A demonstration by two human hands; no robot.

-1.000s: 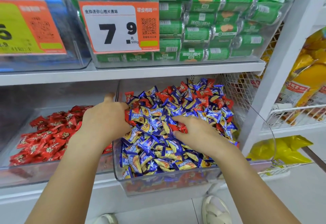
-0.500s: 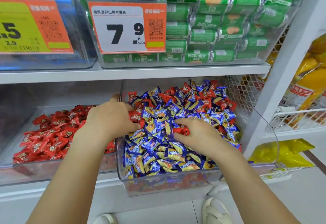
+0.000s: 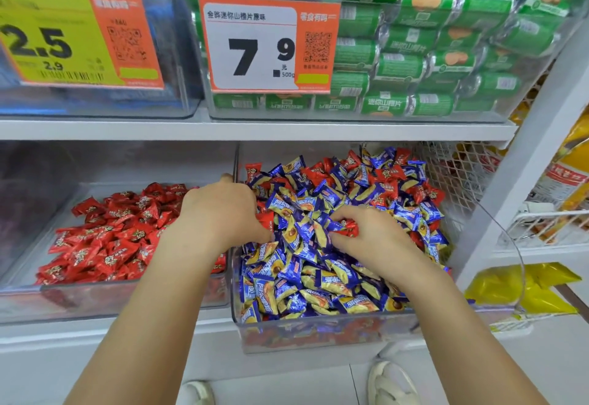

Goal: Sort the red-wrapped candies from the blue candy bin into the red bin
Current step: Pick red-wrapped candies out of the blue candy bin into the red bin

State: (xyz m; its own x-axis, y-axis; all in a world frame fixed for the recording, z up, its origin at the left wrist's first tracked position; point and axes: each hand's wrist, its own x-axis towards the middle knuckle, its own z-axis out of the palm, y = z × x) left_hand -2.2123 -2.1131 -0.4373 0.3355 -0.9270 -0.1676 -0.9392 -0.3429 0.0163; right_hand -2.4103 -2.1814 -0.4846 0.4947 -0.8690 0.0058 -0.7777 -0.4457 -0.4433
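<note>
The left hand (image 3: 223,213), which a second ago lay higher on the near-left edge of the blue candy bin (image 3: 318,334) with a thumb raised against the divider, has curled down so its fingertips (image 3: 266,239) dig into the wrappers at the bin's left side, beside a red-wrapped candy (image 3: 265,219). The right hand (image 3: 373,235) has shifted slightly toward the middle of that bin, and its fingers now pinch a red candy (image 3: 348,225) more tightly, with blue wrappers (image 3: 306,235) pushed up between the two hands. The view has also slid left relative to the bin, so the 2.5 price tag (image 3: 73,34) now shows in full
</note>
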